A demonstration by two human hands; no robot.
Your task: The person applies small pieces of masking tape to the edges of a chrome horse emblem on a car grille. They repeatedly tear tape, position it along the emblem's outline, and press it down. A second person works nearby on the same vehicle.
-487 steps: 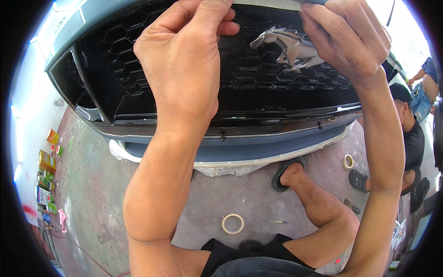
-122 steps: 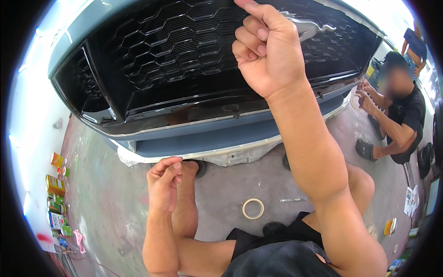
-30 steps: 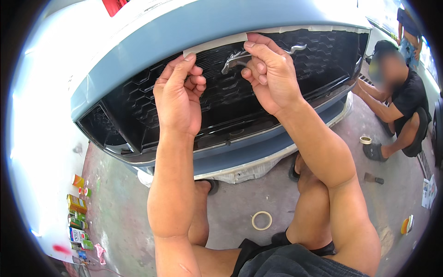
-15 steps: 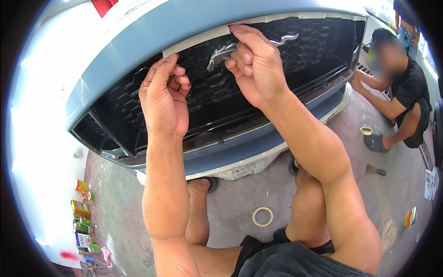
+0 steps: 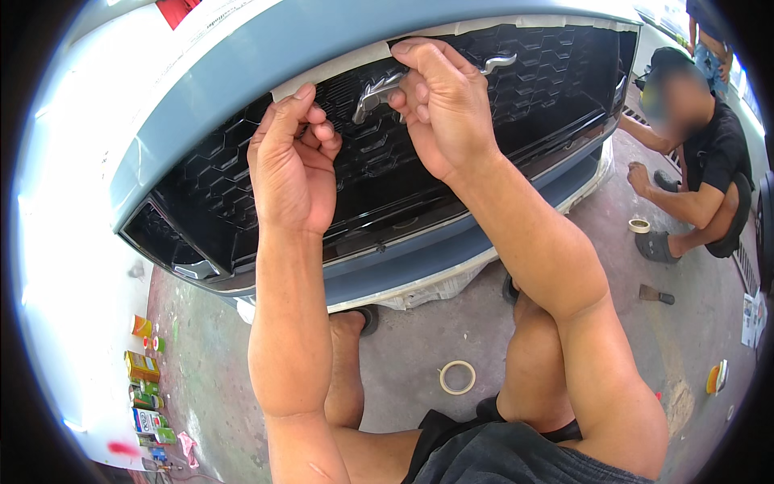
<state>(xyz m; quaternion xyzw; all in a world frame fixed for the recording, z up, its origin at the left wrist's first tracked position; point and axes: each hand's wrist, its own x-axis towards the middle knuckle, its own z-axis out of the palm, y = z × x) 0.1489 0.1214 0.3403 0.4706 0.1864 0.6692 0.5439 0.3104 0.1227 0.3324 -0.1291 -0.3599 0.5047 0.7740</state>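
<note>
A pale strip of masking tape (image 5: 334,68) runs along the upper edge of a black car grille (image 5: 363,177), under the grey-blue panel (image 5: 266,60). My left hand (image 5: 294,165) has thumb and forefinger closed on the strip near its left end, the other fingers curled. At the strip's right end, my right hand (image 5: 447,109) has its thumb and forefinger closed on the tape, with the other fingers bent in front of a silver animal-shaped emblem (image 5: 372,99). My right hand hides the emblem's middle. More tape (image 5: 516,22) lines the edge farther right.
A tape roll (image 5: 457,377) lies on the floor between my feet. A co-worker (image 5: 713,153) squats at the right, near another tape roll (image 5: 638,226) and a scraper (image 5: 656,295). Several cans (image 5: 142,366) stand along the left wall. Masking film (image 5: 427,294) hangs under the bumper.
My left hand has shifted slightly right along the tape. My right hand stays at the strip's right end. The co-worker has drawn one hand back from the car.
</note>
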